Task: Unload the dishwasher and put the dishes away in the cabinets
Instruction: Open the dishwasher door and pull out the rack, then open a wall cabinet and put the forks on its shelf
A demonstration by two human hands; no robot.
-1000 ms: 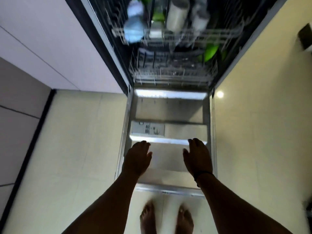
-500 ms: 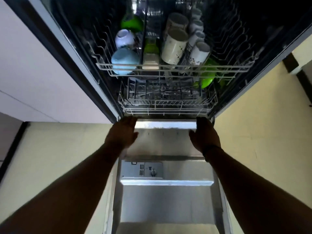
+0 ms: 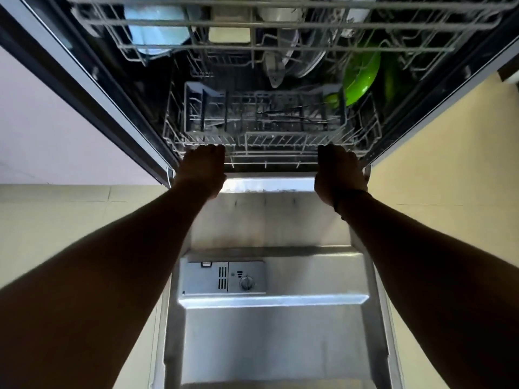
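The dishwasher stands open, its steel door [image 3: 309,332] folded down flat beneath my arms. My left hand [image 3: 202,168] and my right hand [image 3: 338,169] reach to the front rail of the lower rack [image 3: 269,140], fingers curled over its wire at the left and right corners. In that rack sit a grey cutlery basket [image 3: 252,113] with a few dark utensils and a green plate [image 3: 362,75] at the right. The upper rack [image 3: 280,23] above holds a pale blue bowl [image 3: 153,32] and white cups, partly cut off by the frame.
A detergent dispenser [image 3: 222,276] is set into the door's inner face. White cabinet fronts [image 3: 56,122] flank the left side. Cream floor tiles [image 3: 435,178] lie on both sides of the door. A dark band circles my right wrist.
Both hands have moved forward from above the door to the lower rack's front rail and curled onto it. The camera has come lower and closer to the dishwasher.
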